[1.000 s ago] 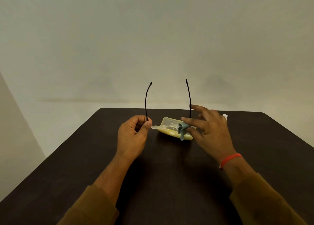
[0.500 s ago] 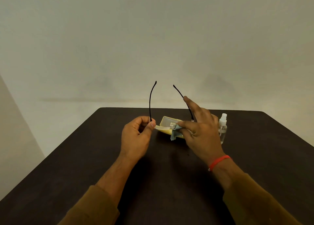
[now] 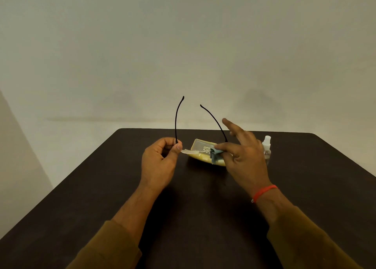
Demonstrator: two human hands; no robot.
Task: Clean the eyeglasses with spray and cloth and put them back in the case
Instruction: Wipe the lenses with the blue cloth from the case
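Note:
Between my two hands, above the dark table (image 3: 101, 197), are the eyeglasses (image 3: 190, 152), clear lenses flat and thin black arms pointing up. My left hand (image 3: 160, 163) pinches the left hinge end between thumb and forefinger. My right hand (image 3: 242, 156) pinches a small blue-grey cloth (image 3: 214, 153) around the right lens with thumb and finger, the other fingers spread. The right arm of the glasses leans inward to the left. Behind the lenses a yellow open case (image 3: 200, 159) lies on the table. A small clear spray bottle (image 3: 267, 148) with a white cap stands just right of my right hand.
The table's far edge runs just behind the case, with a plain pale wall beyond. A red band circles my right wrist (image 3: 264, 192). Bare dark tabletop spreads to the left, right and front of the hands.
My right hand has slid left along the glasses with the cloth, uncovering the spray bottle. The right arm of the glasses has tilted inward from upright. The left hand stays nearly still.

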